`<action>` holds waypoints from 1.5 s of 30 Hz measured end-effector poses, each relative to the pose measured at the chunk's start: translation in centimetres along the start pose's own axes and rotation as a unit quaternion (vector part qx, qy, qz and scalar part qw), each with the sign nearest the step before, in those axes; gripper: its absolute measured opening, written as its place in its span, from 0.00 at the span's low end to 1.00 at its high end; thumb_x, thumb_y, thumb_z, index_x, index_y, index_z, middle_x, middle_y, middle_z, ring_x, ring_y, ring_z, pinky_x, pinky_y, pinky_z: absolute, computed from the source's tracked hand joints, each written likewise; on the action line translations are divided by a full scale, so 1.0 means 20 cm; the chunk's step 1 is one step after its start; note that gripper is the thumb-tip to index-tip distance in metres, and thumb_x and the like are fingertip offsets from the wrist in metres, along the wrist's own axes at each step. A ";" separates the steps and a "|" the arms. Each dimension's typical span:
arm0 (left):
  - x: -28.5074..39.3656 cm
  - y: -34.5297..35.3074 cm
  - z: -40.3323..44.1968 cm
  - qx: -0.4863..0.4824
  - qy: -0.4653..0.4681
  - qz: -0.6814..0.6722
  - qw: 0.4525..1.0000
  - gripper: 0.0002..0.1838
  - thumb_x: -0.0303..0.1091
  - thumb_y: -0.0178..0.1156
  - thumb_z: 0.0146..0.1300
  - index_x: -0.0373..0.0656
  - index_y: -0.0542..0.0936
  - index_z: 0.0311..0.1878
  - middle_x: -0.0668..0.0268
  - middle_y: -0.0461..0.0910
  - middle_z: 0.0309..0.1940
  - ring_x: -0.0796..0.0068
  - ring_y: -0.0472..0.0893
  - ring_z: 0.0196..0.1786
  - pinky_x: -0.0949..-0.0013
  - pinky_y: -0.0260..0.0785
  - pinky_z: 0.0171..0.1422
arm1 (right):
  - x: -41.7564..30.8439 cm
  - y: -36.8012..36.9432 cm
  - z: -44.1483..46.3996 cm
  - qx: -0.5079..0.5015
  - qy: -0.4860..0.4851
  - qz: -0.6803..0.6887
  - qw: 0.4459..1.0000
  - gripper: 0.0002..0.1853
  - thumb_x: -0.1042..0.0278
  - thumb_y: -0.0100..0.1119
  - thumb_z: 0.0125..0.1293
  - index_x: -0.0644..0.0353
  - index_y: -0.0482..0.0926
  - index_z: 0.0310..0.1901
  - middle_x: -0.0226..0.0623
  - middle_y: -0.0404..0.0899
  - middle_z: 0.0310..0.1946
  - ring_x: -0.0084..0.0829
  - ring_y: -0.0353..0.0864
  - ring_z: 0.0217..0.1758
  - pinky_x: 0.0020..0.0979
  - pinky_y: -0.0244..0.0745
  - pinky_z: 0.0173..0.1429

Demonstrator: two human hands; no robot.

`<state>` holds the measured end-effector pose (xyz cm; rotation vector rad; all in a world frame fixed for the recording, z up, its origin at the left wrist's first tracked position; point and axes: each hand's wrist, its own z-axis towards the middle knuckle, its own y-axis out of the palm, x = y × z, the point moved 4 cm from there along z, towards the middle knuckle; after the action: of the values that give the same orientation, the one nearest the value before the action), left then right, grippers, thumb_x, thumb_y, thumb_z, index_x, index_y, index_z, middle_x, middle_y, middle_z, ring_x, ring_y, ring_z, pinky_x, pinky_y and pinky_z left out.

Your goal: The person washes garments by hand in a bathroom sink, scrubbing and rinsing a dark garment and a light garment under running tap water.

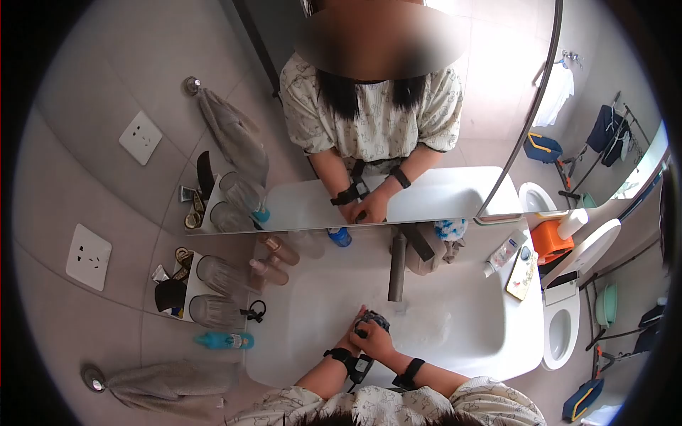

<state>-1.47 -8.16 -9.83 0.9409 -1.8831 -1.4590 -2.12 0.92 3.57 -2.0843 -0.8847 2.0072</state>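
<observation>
My two hands meet over the white sink [447, 348], just below and left of the dark faucet [396, 273]. A small dark, crumpled item [381, 321] is between them; its kind does not show clearly. The fingers of my right hand [376, 344] are closed on it from the near side. My left hand [356, 329] is under and beside the right one, partly hidden by it, with a reddish fingertip showing at the top. Black straps circle both wrists. Pale foam or splashing water [433, 319] lies in the basin to the right of my hands.
Pink pump bottles [268, 271] and a blue can [339, 237] stand at the back left. A turquoise bottle [226, 341] and a shelf with clear cups [215, 311] are at left. At right lie a tube [506, 250] and a phone [523, 275], beside the toilet [561, 334]. A mirror [426, 192] spans the back.
</observation>
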 end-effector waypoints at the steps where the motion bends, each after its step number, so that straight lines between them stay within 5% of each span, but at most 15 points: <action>1: -0.02 0.00 0.02 0.064 0.012 0.035 0.997 0.26 0.61 0.49 0.60 0.48 0.73 0.47 0.67 0.78 0.37 0.71 0.79 0.37 0.62 0.72 0.46 | -0.02 -0.01 0.01 -0.002 0.013 0.004 1.000 0.14 0.55 0.58 0.50 0.57 0.78 0.30 0.50 0.77 0.29 0.47 0.77 0.37 0.41 0.72 0.40; 5: -0.12 0.28 0.10 0.301 0.062 0.168 0.937 0.21 0.56 0.52 0.60 0.50 0.73 0.44 0.71 0.78 0.32 0.73 0.79 0.33 0.67 0.72 0.43 | 0.16 -0.18 0.21 -0.001 0.080 -0.039 0.996 0.14 0.57 0.59 0.49 0.61 0.77 0.30 0.53 0.75 0.38 0.47 0.76 0.42 0.41 0.71 0.43; 11: -0.12 0.33 -0.02 0.383 0.060 0.318 0.866 0.35 0.60 0.51 0.59 0.50 0.61 0.64 0.62 0.65 0.61 0.62 0.66 0.62 0.36 0.59 0.57 | 0.54 -0.41 0.23 0.266 0.082 -0.146 0.949 0.29 0.72 0.60 0.45 0.55 0.67 0.54 0.49 0.70 0.42 0.52 0.65 0.54 0.45 0.64 0.57; 13: -0.15 0.28 -0.03 0.371 -0.045 0.184 0.909 0.38 0.65 0.50 0.56 0.52 0.60 0.65 0.60 0.63 0.62 0.59 0.63 0.64 0.28 0.53 0.55 | 0.60 -0.24 0.21 0.110 0.094 -0.108 0.984 0.24 0.70 0.59 0.48 0.54 0.71 0.51 0.50 0.71 0.44 0.50 0.67 0.53 0.43 0.66 0.56; 16: -0.09 0.29 -0.01 0.264 -0.022 0.123 0.957 0.36 0.67 0.47 0.56 0.50 0.65 0.59 0.60 0.68 0.57 0.60 0.67 0.59 0.42 0.58 0.60 | 0.40 0.07 0.14 -0.092 -0.019 -0.010 0.996 0.15 0.61 0.59 0.52 0.52 0.75 0.43 0.50 0.72 0.42 0.50 0.71 0.51 0.43 0.67 0.54; 19: -0.01 0.17 0.01 0.121 0.030 0.050 0.991 0.26 0.60 0.47 0.61 0.48 0.72 0.49 0.62 0.76 0.45 0.66 0.75 0.49 0.57 0.67 0.58 | 0.12 0.01 0.08 -0.020 -0.005 -0.028 0.999 0.14 0.58 0.59 0.52 0.52 0.75 0.40 0.50 0.75 0.37 0.51 0.74 0.44 0.45 0.70 0.48; 23: -0.13 0.33 0.12 0.291 0.046 0.110 0.949 0.15 0.45 0.49 0.65 0.47 0.71 0.49 0.65 0.76 0.43 0.72 0.77 0.45 0.64 0.73 0.49 | 0.21 -0.18 0.21 -0.017 0.102 -0.067 0.992 0.11 0.61 0.56 0.56 0.58 0.73 0.36 0.51 0.74 0.30 0.51 0.75 0.37 0.46 0.71 0.38; 24: -0.16 0.29 0.14 0.311 0.050 0.135 0.939 0.17 0.47 0.50 0.64 0.47 0.71 0.49 0.65 0.76 0.44 0.72 0.78 0.45 0.65 0.74 0.48 | 0.30 -0.24 0.25 0.111 0.065 -0.075 0.989 0.15 0.57 0.57 0.56 0.61 0.74 0.37 0.50 0.75 0.34 0.54 0.75 0.34 0.46 0.71 0.39; 27: -0.21 0.21 0.13 0.312 0.058 0.209 0.925 0.27 0.54 0.54 0.59 0.47 0.67 0.55 0.64 0.74 0.50 0.69 0.75 0.51 0.53 0.69 0.55 | 0.32 -0.40 0.31 0.017 0.000 -0.253 0.967 0.16 0.67 0.59 0.51 0.58 0.73 0.43 0.43 0.68 0.48 0.46 0.67 0.52 0.42 0.66 0.54; 30: -0.19 0.25 0.08 0.385 -0.051 0.178 0.904 0.40 0.66 0.50 0.55 0.49 0.59 0.64 0.60 0.57 0.65 0.57 0.61 0.65 0.29 0.41 0.62 | 0.52 -0.39 0.27 0.214 -0.004 -0.180 0.960 0.14 0.56 0.57 0.56 0.56 0.74 0.37 0.44 0.71 0.44 0.48 0.70 0.49 0.44 0.67 0.50; 33: -0.20 0.36 -0.01 0.396 -0.056 0.145 0.905 0.46 0.72 0.50 0.50 0.50 0.57 0.65 0.57 0.61 0.63 0.57 0.62 0.65 0.36 0.43 0.65 | 0.56 -0.16 0.20 -0.045 0.098 -0.097 0.989 0.14 0.55 0.55 0.57 0.58 0.74 0.36 0.48 0.75 0.39 0.49 0.73 0.44 0.45 0.69 0.47; 35: -0.07 0.05 -0.01 0.316 0.010 0.120 0.941 0.40 0.71 0.47 0.52 0.46 0.69 0.54 0.61 0.70 0.54 0.62 0.69 0.58 0.56 0.57 0.64 | 0.18 0.00 0.10 -0.115 -0.001 -0.059 0.992 0.15 0.55 0.53 0.58 0.59 0.74 0.37 0.51 0.77 0.33 0.51 0.76 0.38 0.47 0.70 0.42; 40: -0.01 0.02 0.03 0.217 0.075 0.269 0.935 0.20 0.53 0.43 0.66 0.46 0.72 0.41 0.68 0.75 0.39 0.72 0.74 0.43 0.68 0.67 0.51 | 0.07 -0.02 0.10 0.029 -0.084 -0.115 0.989 0.11 0.59 0.53 0.58 0.57 0.73 0.37 0.45 0.76 0.27 0.49 0.76 0.30 0.45 0.72 0.34; 42: -0.11 0.36 0.09 0.319 0.060 0.117 0.938 0.24 0.54 0.47 0.64 0.43 0.70 0.52 0.67 0.75 0.46 0.69 0.73 0.50 0.64 0.66 0.55 | 0.16 -0.15 0.23 0.005 -0.029 -0.138 0.990 0.11 0.59 0.52 0.58 0.57 0.72 0.38 0.44 0.77 0.31 0.48 0.77 0.33 0.45 0.73 0.37; 45: -0.13 0.35 0.09 0.330 0.043 0.266 0.904 0.30 0.59 0.50 0.60 0.50 0.65 0.59 0.65 0.71 0.54 0.67 0.71 0.56 0.51 0.60 0.61 | 0.36 -0.34 0.33 0.085 -0.029 -0.220 0.971 0.07 0.63 0.54 0.56 0.54 0.71 0.34 0.39 0.71 0.35 0.44 0.72 0.45 0.44 0.71 0.41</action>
<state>-2.57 -3.88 -3.61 0.6551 -2.3641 -0.4459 -10.98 7.93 -0.42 -1.5767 -1.0349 1.8375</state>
